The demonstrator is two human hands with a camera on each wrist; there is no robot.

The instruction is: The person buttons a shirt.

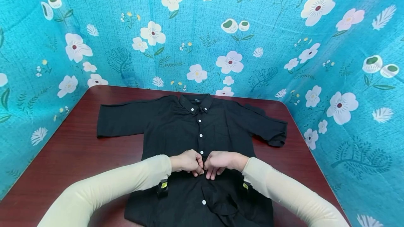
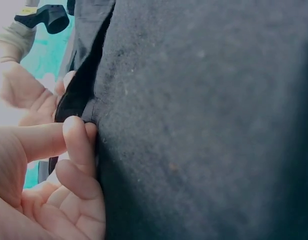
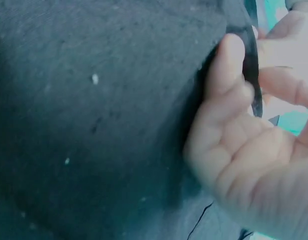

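Observation:
A black short-sleeved shirt (image 1: 172, 134) lies front side up, its collar (image 1: 196, 103) pointing away from me. White buttons run down its middle, one (image 1: 201, 152) just above my hands and another (image 1: 203, 202) below them. At the front placket, my left hand (image 1: 189, 161) pinches the cloth edge between thumb and fingertips. Facing it, my right hand (image 1: 222, 161) also pinches the placket, fingers curled. The left wrist view shows a gap between the two front layers (image 2: 86, 80) near the fingertips. Whatever sits between the fingertips is hidden.
Beneath the shirt is a dark red-brown table (image 1: 116, 153). A blue flowered cloth (image 1: 195, 38) hangs behind it and along both sides. The shirt's right-hand sleeve (image 1: 274, 130) is rumpled, while the left-hand one (image 1: 121, 120) lies flat.

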